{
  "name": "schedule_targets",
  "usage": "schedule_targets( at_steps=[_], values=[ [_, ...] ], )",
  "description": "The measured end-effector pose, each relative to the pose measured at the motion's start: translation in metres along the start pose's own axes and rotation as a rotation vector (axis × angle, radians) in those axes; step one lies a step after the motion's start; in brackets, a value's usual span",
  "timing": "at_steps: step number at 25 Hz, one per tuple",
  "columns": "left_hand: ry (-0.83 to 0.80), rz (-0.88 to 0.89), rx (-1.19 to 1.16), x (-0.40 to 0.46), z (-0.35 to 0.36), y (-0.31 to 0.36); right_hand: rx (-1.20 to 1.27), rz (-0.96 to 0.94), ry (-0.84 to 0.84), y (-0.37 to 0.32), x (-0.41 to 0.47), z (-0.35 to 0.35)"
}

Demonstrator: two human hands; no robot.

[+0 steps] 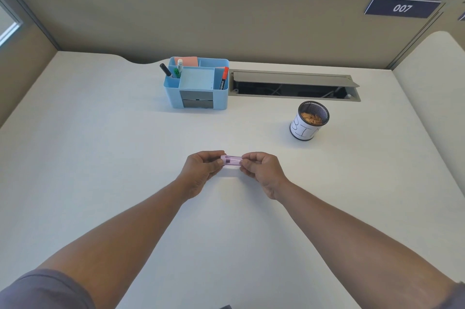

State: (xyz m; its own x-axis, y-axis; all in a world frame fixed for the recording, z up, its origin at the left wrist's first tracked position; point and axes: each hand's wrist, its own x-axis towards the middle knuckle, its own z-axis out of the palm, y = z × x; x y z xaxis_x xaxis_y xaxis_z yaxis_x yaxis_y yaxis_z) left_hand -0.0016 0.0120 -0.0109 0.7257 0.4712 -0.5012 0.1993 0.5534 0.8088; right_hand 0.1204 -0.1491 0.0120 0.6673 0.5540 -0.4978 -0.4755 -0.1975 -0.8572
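Purple piece [231, 160]: small, translucent, lying crosswise, held just above the desk [100, 157], near centre. Dark bit visible inside at its left end; what the piece is, cannot tell.

Left hand [201, 170]: fingers curled, thumb and fingertips pinching the piece's left end. Right hand [264, 172]: likewise curled, pinching the right end. Hands level with each other and close, only the piece's middle showing between them. Both forearms bare, reaching in from the near edge.

Mesh cup [309, 119]: black, upright, right of and beyond the hands, well apart. White paper wrap with hand-drawn letters; tan shavings [312, 117] inside.

Organiser [198, 84]: light blue, several compartments, far centre of the desk. Black marker [166, 70] leaning out of its left compartment; red-capped marker [223, 78] in the right one; pink notes [188, 60] at the back.

Cable hatch [294, 85]: just right of the organiser, lid propped open.

Partition [201, 19]: beige, behind the desk; sign [402, 7] reading 007 at upper right.
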Motion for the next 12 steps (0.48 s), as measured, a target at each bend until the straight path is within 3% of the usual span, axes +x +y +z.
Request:
schedule_targets(
  at_steps=[5, 10, 12],
  values=[
    [-0.01, 0.02, 0.096, 0.0012, 0.0024, 0.004, -0.074, 0.013, -0.026, -0.0023, 0.0014, -0.0031],
    [0.013, 0.076, 0.278, 0.0031, 0.0064, 0.0077, -0.393, 0.02, -0.098, -0.0041, 0.0056, 0.0003],
    [0.085, 0.113, 0.45, 0.0053, 0.0035, 0.0083, -0.54, -0.02, -0.082, -0.0024, 0.0091, 0.0029]
  ],
)
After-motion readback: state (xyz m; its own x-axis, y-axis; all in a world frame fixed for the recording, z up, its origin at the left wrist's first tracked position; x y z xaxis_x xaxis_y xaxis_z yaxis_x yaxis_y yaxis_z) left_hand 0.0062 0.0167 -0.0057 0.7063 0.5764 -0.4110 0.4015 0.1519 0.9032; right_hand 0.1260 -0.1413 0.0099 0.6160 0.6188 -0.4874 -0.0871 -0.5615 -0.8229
